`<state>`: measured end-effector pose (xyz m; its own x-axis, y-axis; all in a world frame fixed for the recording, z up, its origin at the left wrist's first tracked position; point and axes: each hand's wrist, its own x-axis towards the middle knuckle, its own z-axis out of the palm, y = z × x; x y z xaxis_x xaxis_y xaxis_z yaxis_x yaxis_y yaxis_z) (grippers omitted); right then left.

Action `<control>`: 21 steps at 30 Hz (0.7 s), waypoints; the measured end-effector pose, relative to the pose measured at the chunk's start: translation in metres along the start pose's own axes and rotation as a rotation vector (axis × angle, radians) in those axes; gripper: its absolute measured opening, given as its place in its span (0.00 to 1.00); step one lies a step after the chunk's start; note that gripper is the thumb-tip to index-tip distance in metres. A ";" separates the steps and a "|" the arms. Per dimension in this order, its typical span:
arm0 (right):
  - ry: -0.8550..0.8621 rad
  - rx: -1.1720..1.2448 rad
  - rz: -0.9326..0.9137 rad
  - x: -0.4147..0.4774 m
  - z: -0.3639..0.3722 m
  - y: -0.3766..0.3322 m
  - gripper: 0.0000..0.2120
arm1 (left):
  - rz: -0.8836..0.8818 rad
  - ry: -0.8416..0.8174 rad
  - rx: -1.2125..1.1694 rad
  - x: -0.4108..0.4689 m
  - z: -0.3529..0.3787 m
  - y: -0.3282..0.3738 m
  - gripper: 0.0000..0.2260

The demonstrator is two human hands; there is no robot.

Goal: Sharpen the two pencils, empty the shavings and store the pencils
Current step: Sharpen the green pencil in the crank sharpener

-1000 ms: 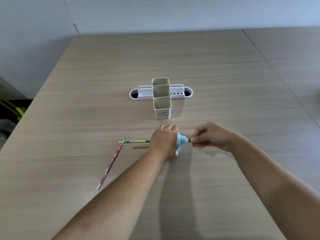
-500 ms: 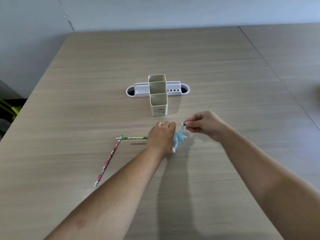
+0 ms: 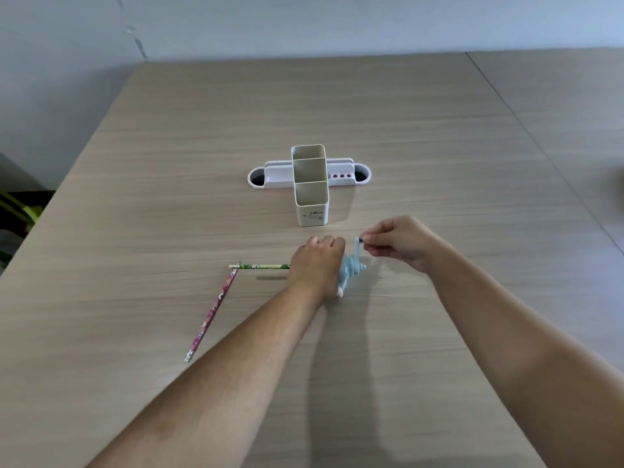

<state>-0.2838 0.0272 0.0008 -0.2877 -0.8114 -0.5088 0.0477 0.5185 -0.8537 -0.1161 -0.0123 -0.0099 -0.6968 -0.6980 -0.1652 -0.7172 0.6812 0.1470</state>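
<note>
Between the hands sits the sharpener [image 3: 351,268] on the tabletop [image 3: 439,146]. One pencil [image 3: 259,266] juts left of the left hand [image 3: 317,265]; another pencil [image 3: 212,310] lies farther left. The organizer [image 3: 310,184] stands behind both hands.

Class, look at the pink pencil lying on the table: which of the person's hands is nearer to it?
Left. The left hand grips the sharpener just right of the pink pencil; the right hand is farther right, on the crank.

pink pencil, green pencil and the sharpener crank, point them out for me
pink pencil [image 3: 213,310], head view, middle of its shaft
green pencil [image 3: 260,266], head view, visible shaft left of the left hand
sharpener crank [image 3: 357,246], head view, blue arm below the pinched knob
</note>
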 end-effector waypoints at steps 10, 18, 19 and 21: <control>-0.382 -0.131 0.254 -0.024 -0.004 0.014 0.09 | -0.020 0.006 0.001 0.003 0.002 0.001 0.28; 0.137 -0.364 0.052 0.018 0.022 0.033 0.11 | -0.027 0.028 0.004 0.003 0.004 0.001 0.26; 0.053 -0.412 0.127 0.011 0.021 0.040 0.12 | -0.033 0.033 0.015 0.005 0.006 0.002 0.23; -0.192 -0.316 0.276 -0.006 0.012 0.042 0.11 | -0.038 0.037 0.027 0.007 0.006 0.003 0.21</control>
<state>-0.2688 0.0504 -0.0331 -0.1214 -0.6511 -0.7492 -0.2052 0.7550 -0.6228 -0.1228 -0.0135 -0.0167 -0.6696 -0.7305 -0.1341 -0.7427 0.6597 0.1144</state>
